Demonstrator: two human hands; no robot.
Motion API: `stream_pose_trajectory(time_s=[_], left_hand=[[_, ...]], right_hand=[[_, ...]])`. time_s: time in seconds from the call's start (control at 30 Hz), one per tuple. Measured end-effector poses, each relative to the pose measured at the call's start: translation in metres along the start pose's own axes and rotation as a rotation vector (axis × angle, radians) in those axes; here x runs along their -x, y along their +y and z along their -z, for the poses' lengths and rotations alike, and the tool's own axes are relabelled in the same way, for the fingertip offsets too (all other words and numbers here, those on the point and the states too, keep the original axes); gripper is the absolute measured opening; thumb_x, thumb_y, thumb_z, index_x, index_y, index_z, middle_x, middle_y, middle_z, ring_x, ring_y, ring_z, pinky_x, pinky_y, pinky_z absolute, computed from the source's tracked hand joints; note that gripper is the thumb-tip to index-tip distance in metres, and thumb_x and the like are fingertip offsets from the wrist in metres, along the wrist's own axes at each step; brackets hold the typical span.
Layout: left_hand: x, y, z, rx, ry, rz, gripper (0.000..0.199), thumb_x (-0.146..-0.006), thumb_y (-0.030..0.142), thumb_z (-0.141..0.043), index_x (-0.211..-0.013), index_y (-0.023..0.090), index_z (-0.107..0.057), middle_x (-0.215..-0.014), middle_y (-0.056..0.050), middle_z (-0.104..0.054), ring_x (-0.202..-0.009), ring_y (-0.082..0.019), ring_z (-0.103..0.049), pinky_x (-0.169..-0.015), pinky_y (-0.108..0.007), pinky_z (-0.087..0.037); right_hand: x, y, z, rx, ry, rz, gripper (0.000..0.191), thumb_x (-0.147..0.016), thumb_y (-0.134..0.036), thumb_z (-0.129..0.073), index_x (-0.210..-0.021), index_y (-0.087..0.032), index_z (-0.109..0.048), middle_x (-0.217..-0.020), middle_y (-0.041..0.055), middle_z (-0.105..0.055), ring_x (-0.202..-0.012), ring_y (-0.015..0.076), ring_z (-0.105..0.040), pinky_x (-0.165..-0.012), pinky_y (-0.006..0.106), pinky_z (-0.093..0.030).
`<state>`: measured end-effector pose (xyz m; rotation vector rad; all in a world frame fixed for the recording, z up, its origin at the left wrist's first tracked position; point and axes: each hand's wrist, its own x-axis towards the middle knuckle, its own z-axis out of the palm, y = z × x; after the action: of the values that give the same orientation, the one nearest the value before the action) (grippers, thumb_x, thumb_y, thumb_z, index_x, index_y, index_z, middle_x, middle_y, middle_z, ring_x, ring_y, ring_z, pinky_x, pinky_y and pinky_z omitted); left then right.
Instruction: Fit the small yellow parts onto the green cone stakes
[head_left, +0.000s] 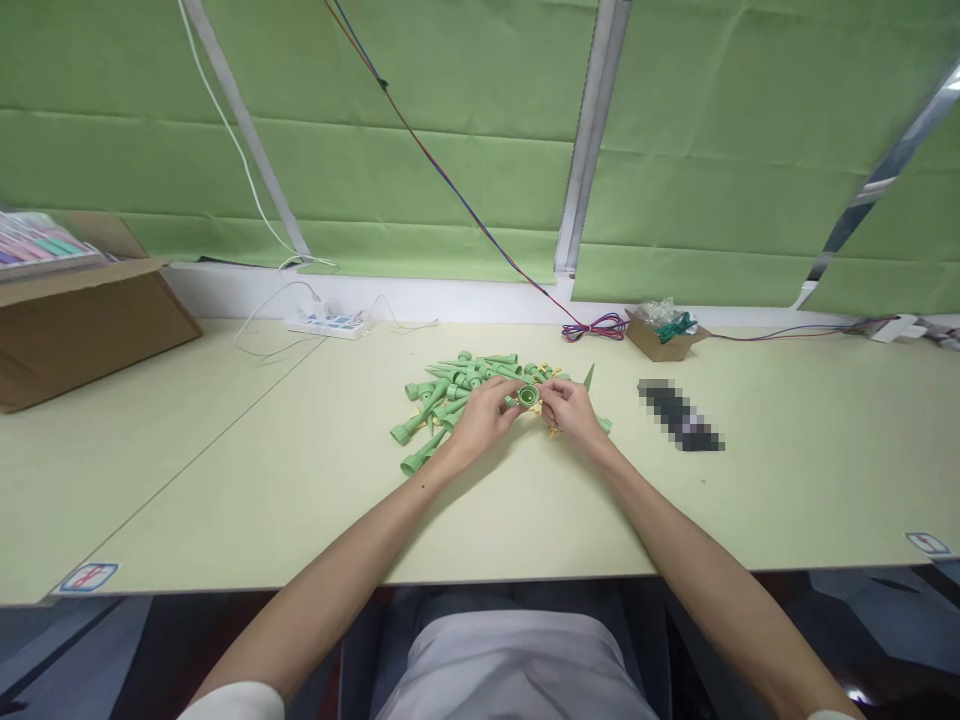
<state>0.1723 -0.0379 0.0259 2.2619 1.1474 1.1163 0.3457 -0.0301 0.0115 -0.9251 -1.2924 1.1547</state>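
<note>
Between my two hands is a green plastic piece [529, 396], its round open end facing me. My left hand [487, 412] has its fingers closed on the piece's left side. On the other side, the fingers of my right hand [571, 408] are pinched at its rim. Around and behind my hands lies a pile of green cone-shaped spikes [429, 402] with wide caps, some partly hidden by my hands. Small yellow pieces [553, 432] show among them, close to my right hand.
A cardboard box [82, 325] of colourful items stands at the left. Behind the pile are a power strip [328, 323], a coiled cable [595, 328] and a small box [663, 338] with plastic bags. A dark blurred object [679, 415] lies right of my right hand.
</note>
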Motion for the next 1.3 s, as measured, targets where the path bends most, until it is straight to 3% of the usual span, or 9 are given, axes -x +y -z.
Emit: stream_pose_trajectory(time_s=[0.2, 0.3, 0.37, 0.47, 0.6, 0.73, 1.0, 1.13, 1.3], left_hand=[[-0.0003, 0.0001, -0.0014, -0.026, 0.037, 0.128, 0.033, -0.082, 0.025, -0.068, -0.114, 0.017, -0.067, -0.101, -0.007, -0.066, -0.066, -0.014, -0.056, -0.074, -0.031, -0.048], [-0.0016, 0.0003, -0.0012, 0.03, 0.038, 0.226, 0.026, -0.082, 0.029, -0.068, -0.105, 0.016, -0.066, -0.094, -0.005, -0.068, -0.062, -0.014, -0.056, -0.068, -0.03, -0.047], [-0.0026, 0.0008, 0.0, 0.134, -0.002, 0.303, 0.021, -0.088, 0.036, -0.062, -0.091, 0.016, -0.066, -0.086, -0.005, -0.068, -0.058, -0.014, -0.056, -0.062, -0.029, -0.047], [-0.0038, 0.0023, 0.003, 0.434, -0.141, 0.51, 0.046, -0.094, 0.055, -0.051, -0.078, 0.014, -0.065, -0.081, -0.008, -0.068, -0.056, -0.015, -0.059, -0.054, -0.029, -0.048], [-0.0039, 0.0034, 0.0046, 0.748, -0.281, 0.704, 0.06, -0.086, 0.071, -0.055, -0.085, 0.013, -0.07, -0.087, -0.013, -0.073, -0.06, -0.015, -0.063, -0.051, -0.026, -0.05], [-0.0035, 0.0035, 0.0026, 0.854, -0.298, 0.701, 0.055, -0.083, 0.067, -0.063, -0.087, 0.012, -0.069, -0.093, -0.016, -0.073, -0.061, -0.015, -0.064, -0.051, -0.027, -0.051], [-0.0021, 0.0054, 0.0033, 0.826, -0.254, 0.65, 0.038, -0.084, 0.05, -0.072, -0.094, 0.013, -0.067, -0.09, -0.011, -0.069, -0.061, -0.014, -0.064, -0.052, -0.026, -0.05], [-0.001, 0.0037, 0.0026, 0.763, -0.258, 0.546, 0.041, -0.081, 0.052, -0.075, -0.092, 0.014, -0.065, -0.087, -0.007, -0.064, -0.064, -0.014, -0.064, -0.053, -0.026, -0.05], [-0.0003, 0.0014, 0.001, 0.529, -0.226, 0.363, 0.04, -0.084, 0.056, -0.067, -0.08, 0.017, -0.06, -0.075, -0.002, -0.059, -0.063, -0.017, -0.062, -0.052, -0.028, -0.048]], right_hand=[[0.0004, 0.0001, -0.0015, 0.049, 0.034, 0.042, 0.052, -0.067, -0.068, -0.075, -0.063, -0.021, -0.054, -0.043, -0.0057, -0.043, -0.037, 0.0091, -0.035, -0.038, 0.026, -0.024], [0.0, 0.0003, -0.0011, 0.065, 0.061, 0.058, 0.052, -0.068, -0.069, -0.074, -0.065, -0.021, -0.054, -0.044, -0.0051, -0.044, -0.038, 0.0095, -0.037, -0.038, 0.025, -0.025], [-0.0004, 0.0002, -0.0004, 0.072, 0.077, 0.073, 0.052, -0.069, -0.069, -0.074, -0.066, -0.021, -0.054, -0.044, -0.0049, -0.045, -0.038, 0.0097, -0.037, -0.039, 0.025, -0.026], [-0.0002, -0.0005, 0.0003, 0.083, 0.08, 0.096, 0.05, -0.07, -0.068, -0.073, -0.067, -0.021, -0.055, -0.046, -0.0044, -0.046, -0.04, 0.01, -0.038, -0.04, 0.025, -0.027], [0.0016, -0.0021, 0.0001, 0.112, 0.047, 0.115, 0.05, -0.071, -0.068, -0.073, -0.068, -0.021, -0.056, -0.048, -0.0036, -0.047, -0.042, 0.0106, -0.039, -0.041, 0.025, -0.028], [0.0023, -0.0023, -0.0005, 0.128, 0.025, 0.119, 0.05, -0.071, -0.069, -0.072, -0.068, -0.021, -0.056, -0.048, -0.0033, -0.047, -0.043, 0.0114, -0.04, -0.04, 0.026, -0.028], [0.0021, -0.001, -0.0007, 0.135, 0.014, 0.114, 0.051, -0.07, -0.07, -0.072, -0.065, -0.021, -0.055, -0.045, -0.0036, -0.046, -0.041, 0.0109, -0.038, -0.04, 0.026, -0.026], [0.003, -0.0018, -0.0006, 0.153, 0.009, 0.116, 0.051, -0.07, -0.069, -0.072, -0.065, -0.021, -0.055, -0.045, -0.0037, -0.046, -0.041, 0.0109, -0.038, -0.041, 0.026, -0.027], [0.003, -0.0009, -0.0002, 0.165, 0.008, 0.101, 0.051, -0.071, -0.068, -0.072, -0.063, -0.022, -0.054, -0.045, -0.0038, -0.046, -0.04, 0.0107, -0.037, -0.041, 0.026, -0.026]])
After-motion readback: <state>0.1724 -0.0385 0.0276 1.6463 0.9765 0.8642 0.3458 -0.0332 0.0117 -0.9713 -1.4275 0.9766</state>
